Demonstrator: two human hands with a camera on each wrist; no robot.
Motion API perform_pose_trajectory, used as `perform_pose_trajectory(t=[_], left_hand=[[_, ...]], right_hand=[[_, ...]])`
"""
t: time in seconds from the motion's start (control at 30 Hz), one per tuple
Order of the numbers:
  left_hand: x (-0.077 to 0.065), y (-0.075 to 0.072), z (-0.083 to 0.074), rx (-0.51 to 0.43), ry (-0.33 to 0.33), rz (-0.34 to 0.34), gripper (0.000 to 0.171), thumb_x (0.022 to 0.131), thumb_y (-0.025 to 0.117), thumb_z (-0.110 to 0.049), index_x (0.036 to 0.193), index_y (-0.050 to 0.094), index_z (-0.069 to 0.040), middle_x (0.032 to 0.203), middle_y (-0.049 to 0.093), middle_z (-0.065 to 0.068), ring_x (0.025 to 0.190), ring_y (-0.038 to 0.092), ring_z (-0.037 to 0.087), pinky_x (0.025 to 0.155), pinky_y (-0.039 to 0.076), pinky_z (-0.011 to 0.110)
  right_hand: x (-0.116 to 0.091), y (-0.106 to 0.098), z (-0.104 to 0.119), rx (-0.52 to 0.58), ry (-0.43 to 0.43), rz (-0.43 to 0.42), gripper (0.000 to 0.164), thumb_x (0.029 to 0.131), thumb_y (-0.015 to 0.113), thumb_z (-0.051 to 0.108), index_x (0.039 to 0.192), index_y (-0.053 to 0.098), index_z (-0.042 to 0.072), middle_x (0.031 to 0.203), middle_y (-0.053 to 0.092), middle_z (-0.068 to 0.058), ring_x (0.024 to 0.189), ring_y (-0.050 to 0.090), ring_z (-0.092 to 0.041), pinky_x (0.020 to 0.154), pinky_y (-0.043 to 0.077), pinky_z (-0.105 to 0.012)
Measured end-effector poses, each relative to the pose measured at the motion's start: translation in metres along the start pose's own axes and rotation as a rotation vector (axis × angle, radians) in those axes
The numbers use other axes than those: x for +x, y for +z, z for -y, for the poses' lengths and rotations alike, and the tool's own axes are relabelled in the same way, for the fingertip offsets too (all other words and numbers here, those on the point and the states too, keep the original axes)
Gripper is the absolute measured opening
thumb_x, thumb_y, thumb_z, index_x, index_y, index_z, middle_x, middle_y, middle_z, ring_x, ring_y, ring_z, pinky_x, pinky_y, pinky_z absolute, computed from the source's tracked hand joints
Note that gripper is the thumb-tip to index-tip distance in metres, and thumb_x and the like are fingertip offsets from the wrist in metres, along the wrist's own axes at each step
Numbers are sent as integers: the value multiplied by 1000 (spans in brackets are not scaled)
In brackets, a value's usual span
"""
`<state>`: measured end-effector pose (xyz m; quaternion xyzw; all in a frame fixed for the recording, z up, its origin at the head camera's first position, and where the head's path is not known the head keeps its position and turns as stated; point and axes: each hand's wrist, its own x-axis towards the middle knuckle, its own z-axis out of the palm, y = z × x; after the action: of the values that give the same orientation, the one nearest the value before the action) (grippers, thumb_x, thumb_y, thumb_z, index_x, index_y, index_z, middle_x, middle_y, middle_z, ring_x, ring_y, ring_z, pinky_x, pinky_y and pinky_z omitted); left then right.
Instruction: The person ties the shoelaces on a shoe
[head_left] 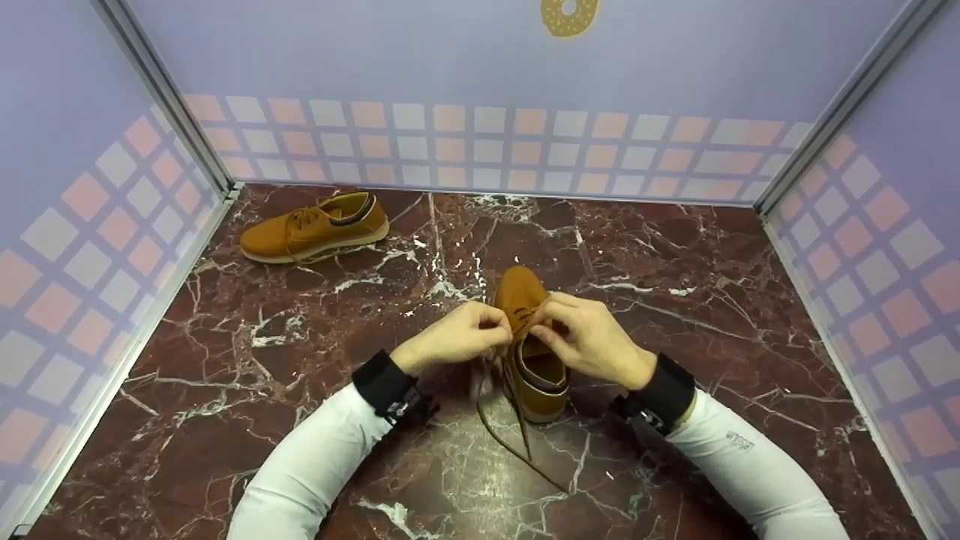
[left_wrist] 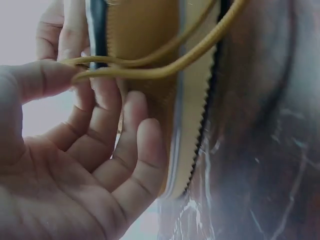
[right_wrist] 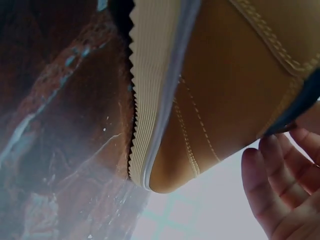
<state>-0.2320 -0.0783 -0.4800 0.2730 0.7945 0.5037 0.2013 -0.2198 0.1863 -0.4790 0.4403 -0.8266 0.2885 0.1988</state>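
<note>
A tan lace-up shoe (head_left: 519, 289) stands on the floor between the two hands, its toe pointing away. Beside its opening my left hand (head_left: 472, 334) pinches the shoelace between thumb and index finger; the left wrist view shows two strands of the tan lace (left_wrist: 165, 71) running from that pinch across the shoe's side. Across the opening, my right hand (head_left: 589, 337) has thumb and index finger drawn together at the lacing, pinching the lace there. Its other fingers (right_wrist: 262, 185) curl near the dark padded collar (right_wrist: 297, 107). Loose lace (head_left: 517, 454) trails down onto the floor.
A matching tan shoe (head_left: 307, 229) rests at the back left, toe to the left, with its lace in place. Dark red marbled floor (head_left: 675, 315) lies all around. Lilac panels with pink and white checks (head_left: 480, 142) enclose the back and both sides.
</note>
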Motion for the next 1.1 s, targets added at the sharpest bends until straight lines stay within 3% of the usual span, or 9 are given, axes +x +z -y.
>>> perform_pose_trajectory(t=[0.13,0.23,0.37,0.43,0.57,0.7,0.8,0.93,1.1], left_hand=[[2,-1,-4,-185,-32,23,26,109,59,-15,91,74,-6,81,73,-3,72,67,14,67,58,25],[3,-3,-6,-307,-35,36,26,111,54,-11,99,76,-1,86,75,-7,76,71,11,69,62,26],[5,-3,-5,-445,17,40,25,107,53,2,119,71,15,94,79,-6,83,76,9,76,67,25],[5,-2,-2,-498,43,29,26,104,55,8,124,68,18,96,81,-4,83,77,9,77,68,26],[7,2,3,-579,55,-38,23,99,64,14,120,71,8,96,82,0,82,80,11,75,69,26],[12,10,3,-578,78,-163,30,95,70,16,125,67,11,93,80,-3,80,79,10,74,68,24],[17,15,2,-495,129,-228,41,95,74,13,135,66,16,91,80,-7,78,77,5,72,66,20],[19,19,1,-425,197,-267,25,100,76,6,124,77,14,89,83,-3,72,72,4,65,61,19],[21,22,-1,-463,275,-337,17,103,72,8,114,77,19,84,81,4,67,68,5,60,58,19]], right_hand=[[-1,-3,-1,122,34,-42,7,104,75,6,98,73,8,92,75,-4,78,68,-14,70,60,-32],[-1,-5,-1,202,54,-73,9,104,72,1,97,74,7,89,75,-4,78,67,-13,70,58,-29],[-1,-8,-1,271,114,-106,10,103,71,-2,96,74,4,88,76,-6,75,68,-12,70,56,-21],[0,-10,0,317,158,-108,10,104,69,-2,97,74,3,87,78,-8,74,71,-14,70,56,-17],[1,-13,2,416,250,-98,10,108,66,-2,103,75,-2,90,81,-15,74,77,-23,70,62,-18],[1,-16,3,464,290,-102,12,110,63,-3,108,74,-5,94,82,-20,75,80,-25,70,68,-29],[1,-18,2,479,293,-112,12,110,62,-3,108,74,-6,95,82,-22,76,81,-23,69,69,-35],[0,-19,2,488,290,-133,13,110,62,-3,107,74,-4,94,81,-22,74,79,-22,66,67,-33],[1,-21,1,517,303,-190,14,111,60,-4,104,72,-5,92,79,-22,70,75,-19,64,64,-27]])
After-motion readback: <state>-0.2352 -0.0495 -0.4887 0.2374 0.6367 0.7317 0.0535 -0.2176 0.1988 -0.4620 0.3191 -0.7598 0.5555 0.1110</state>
